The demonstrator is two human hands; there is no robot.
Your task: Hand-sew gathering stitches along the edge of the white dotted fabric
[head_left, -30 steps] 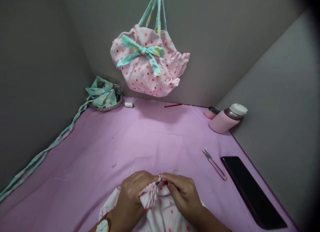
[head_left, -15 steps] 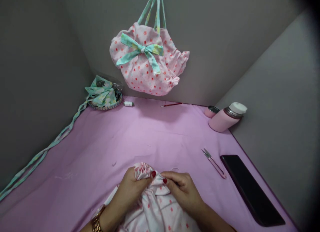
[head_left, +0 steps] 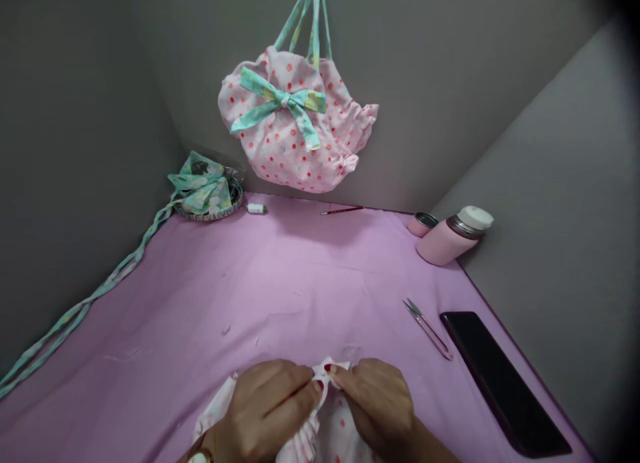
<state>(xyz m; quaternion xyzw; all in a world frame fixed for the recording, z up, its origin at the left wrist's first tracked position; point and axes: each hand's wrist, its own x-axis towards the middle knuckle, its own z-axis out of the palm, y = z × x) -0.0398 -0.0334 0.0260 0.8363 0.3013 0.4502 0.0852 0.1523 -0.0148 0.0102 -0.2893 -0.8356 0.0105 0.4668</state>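
Note:
White fabric with pink-red dots (head_left: 340, 426) lies bunched at the bottom centre of the view. My left hand (head_left: 273, 403) pinches its upper edge between thumb and fingers, knuckles facing up. Close on the right, my right hand (head_left: 377, 396) grips the same edge, its thumb pressed on the cloth. A small gap of fabric shows between the two thumbs. Gathered folds hang below my left hand. Whether a needle is held cannot be made out.
Pink snips (head_left: 429, 330) and a black phone-like slab (head_left: 505, 383) lie to the right. Farther back are a pink bottle (head_left: 445, 240), an open tin (head_left: 423, 223), a red pencil (head_left: 343, 210), a thread spool (head_left: 257, 208) and a basket (head_left: 210, 215). A dotted bag (head_left: 285, 143) hangs above.
Both hands have turned knuckles-up and moved slightly down, with the fabric edge between them. The gathered part that stood above my left thumb now hangs lower, beneath the hands.

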